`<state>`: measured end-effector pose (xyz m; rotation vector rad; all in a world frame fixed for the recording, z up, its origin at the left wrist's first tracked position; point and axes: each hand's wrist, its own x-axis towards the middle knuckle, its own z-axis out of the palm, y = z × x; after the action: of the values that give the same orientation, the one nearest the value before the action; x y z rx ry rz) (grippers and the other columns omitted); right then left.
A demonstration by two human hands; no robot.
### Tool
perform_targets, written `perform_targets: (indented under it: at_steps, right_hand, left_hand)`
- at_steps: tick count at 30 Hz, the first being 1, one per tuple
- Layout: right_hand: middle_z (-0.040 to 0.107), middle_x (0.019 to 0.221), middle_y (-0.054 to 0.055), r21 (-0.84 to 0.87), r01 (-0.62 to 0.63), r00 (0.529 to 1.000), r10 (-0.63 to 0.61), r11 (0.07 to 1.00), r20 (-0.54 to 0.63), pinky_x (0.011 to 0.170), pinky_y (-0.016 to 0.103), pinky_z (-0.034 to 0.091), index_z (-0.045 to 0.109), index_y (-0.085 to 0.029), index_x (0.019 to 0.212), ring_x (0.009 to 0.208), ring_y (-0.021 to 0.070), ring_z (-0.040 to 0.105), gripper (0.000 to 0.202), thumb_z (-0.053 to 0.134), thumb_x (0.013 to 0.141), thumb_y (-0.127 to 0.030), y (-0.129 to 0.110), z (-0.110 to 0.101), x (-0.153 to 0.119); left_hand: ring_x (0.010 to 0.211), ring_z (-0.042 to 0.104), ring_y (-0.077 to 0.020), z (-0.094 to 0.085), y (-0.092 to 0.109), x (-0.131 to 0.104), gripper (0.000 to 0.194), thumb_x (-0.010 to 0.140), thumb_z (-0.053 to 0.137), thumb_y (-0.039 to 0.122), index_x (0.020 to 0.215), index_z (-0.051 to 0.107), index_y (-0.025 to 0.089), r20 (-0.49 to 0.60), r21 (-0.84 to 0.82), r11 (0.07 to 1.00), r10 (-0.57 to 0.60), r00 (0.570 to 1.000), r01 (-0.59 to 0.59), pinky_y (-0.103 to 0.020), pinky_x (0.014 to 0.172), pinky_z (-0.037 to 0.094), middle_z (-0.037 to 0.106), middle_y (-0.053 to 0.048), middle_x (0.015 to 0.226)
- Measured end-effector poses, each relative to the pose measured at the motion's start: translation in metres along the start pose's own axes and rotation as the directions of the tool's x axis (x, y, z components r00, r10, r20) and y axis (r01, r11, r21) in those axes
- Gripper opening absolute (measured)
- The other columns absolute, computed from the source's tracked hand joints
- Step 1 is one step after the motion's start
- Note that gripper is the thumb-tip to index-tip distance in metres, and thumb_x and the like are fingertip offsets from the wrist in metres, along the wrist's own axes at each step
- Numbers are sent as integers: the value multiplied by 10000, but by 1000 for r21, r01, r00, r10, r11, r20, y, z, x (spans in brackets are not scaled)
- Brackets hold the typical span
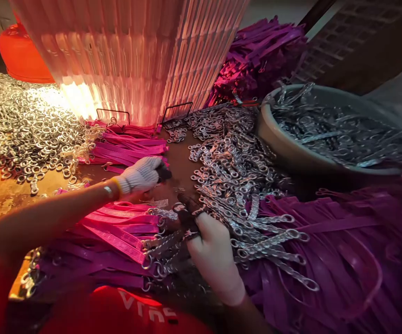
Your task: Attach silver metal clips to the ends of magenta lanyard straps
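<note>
Left hand: your left hand [143,175], in a white knit glove with dark fingertips, is just beside the lower edge of the upper pink straps [127,147]; its fingers curl inward, and you cannot tell whether the grip is clenched on anything.
Right hand: your right hand [211,248], gloved alike, lies at the near left edge of the chain pieces [235,171], dark fingers pointing up and left; whether its grip has hold of a link cannot be told.
Straps: the upper bundle lies below two wire hoops [178,105]; the lower pink straps [117,218] lie between your forearms, their ringed ends towards your right hand.
Chains: the pieces spread over the tabletop [180,160] to the right of its bare strip, beside a tub [266,118] of more chains.
Purple heap: purple straps [336,260] fill the right foreground.
Lamp: a red lamp [25,53] hangs over the left-hand metal heap [23,132], beside a ribbed panel [127,60].
</note>
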<state>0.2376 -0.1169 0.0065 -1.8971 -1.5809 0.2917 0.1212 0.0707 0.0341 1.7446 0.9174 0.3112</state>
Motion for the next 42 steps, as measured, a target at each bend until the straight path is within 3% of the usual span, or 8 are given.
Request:
perform_targets:
  at_steps: [5,9,17,24,29,35,39,42]
  right_hand:
    - [627,717,43,-105,186,982,-181,977,55,578,275,343,556,-226,700,632,178,524,211,427,654,-66,-28,13,14]
    - [638,714,45,-216,317,946,-291,923,144,561,280,304,587,-215,705,603,166,510,193,459,639,-87,-47,21,13]
    - [692,841,106,-421,387,917,-296,820,267,517,316,226,654,-178,722,529,148,487,162,525,683,-87,-64,24,-2]
    - [695,868,78,-302,333,908,-216,893,359,616,286,376,616,-158,1141,722,212,610,485,486,686,-55,-72,12,-8]
    - [662,653,54,-458,342,846,-57,820,530,534,301,276,612,-171,841,593,198,600,239,492,675,-48,-82,15,-7]
    - [625,570,81,-503,550,778,-190,667,600,503,329,150,587,-157,750,532,206,589,98,502,744,-110,-90,23,-16]
    - [634,574,74,-485,580,767,-238,655,596,507,334,141,604,-163,762,527,201,580,105,505,770,-127,-84,12,-13]
    - [652,610,77,-529,507,822,-198,680,534,522,334,172,632,-153,826,547,207,571,109,548,757,-156,-73,0,-13]
  left_hand:
    - [339,416,-83,-22,8,-97,301,903,533,394,762,620,142,111,-97,983,-142,984,153,-181,361,297,487,16,427]
    - [340,387,-71,-15,-3,-132,374,931,504,479,729,557,168,101,-258,940,-204,974,223,-175,358,280,476,34,439]
    - [634,516,-146,10,-46,-145,72,783,587,123,752,625,175,-51,215,969,139,989,-125,-237,615,380,621,-37,717]
    - [567,518,-125,7,-57,-160,179,915,486,196,821,634,159,30,-113,990,90,996,-86,-221,569,373,623,-5,652]
    - [656,551,-136,8,-67,-167,177,802,502,46,774,643,151,-32,95,980,177,984,-173,-228,623,376,677,-29,743]
    - [577,475,-113,6,-63,-165,188,692,449,-3,675,546,158,135,247,938,214,968,-242,-218,542,303,598,5,643]
    - [578,483,-125,-26,-50,-162,179,706,462,28,697,585,158,186,435,846,253,950,-310,-233,548,306,602,-9,654]
    - [606,509,-138,-80,-50,-170,151,791,518,122,754,660,157,-27,551,803,289,957,-227,-247,609,340,616,-7,676]
